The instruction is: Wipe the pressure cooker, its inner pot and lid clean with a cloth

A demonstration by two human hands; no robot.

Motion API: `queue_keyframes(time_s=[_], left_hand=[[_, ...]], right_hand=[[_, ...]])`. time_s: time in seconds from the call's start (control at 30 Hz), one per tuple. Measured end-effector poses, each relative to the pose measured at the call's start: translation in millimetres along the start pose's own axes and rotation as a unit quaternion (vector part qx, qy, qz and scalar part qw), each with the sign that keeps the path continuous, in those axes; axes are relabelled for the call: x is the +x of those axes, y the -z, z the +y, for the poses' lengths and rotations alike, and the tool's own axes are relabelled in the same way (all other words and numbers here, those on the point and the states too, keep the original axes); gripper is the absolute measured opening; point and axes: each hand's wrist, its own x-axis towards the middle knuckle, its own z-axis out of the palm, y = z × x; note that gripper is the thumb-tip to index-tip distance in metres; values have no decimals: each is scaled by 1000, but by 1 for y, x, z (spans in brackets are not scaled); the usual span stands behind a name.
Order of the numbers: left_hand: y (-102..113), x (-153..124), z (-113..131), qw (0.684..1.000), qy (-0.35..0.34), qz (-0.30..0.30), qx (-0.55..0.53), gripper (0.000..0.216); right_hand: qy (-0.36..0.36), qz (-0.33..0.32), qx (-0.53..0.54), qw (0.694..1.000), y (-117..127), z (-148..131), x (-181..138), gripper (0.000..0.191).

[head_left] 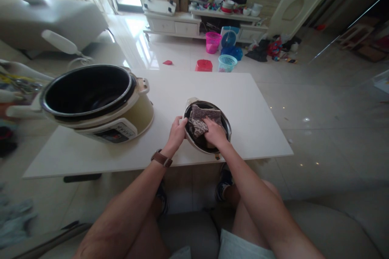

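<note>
The round pot lid (227, 124) of an electric cooker lies with its dark, metal-rimmed inner side up near the table's front edge. My left hand (176, 132) grips its left rim, thumb on top. Inside it is a brown patterned cloth (209, 114), partly folded. My right hand (215, 132) presses on this cloth with its fingers, some of them hidden by the folds. To the left stands the open electric pressure cooker (136, 118), cream-coloured, with a black inner pot and a control panel on the front.
Both lid and cooker are on a white table (243, 97). Beyond it, on the tiled floor, are a red stool or tub (204, 65), a light-blue basket (227, 63) and a pink basket (213, 42). A cluttered white cabinet (186, 28) lines the wall.
</note>
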Motion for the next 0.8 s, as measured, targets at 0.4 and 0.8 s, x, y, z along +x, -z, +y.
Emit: queue_keyframes(time_s=[0.4,0.8], left_hand=[[1,6,-6,999,-35,12,11,35],[2,6,-1,1000,24,2,-5,42]], right_hand=[[3,9,18,1000,-5,2,1,74],[11,15,4,1000,-8,-1,1,73]])
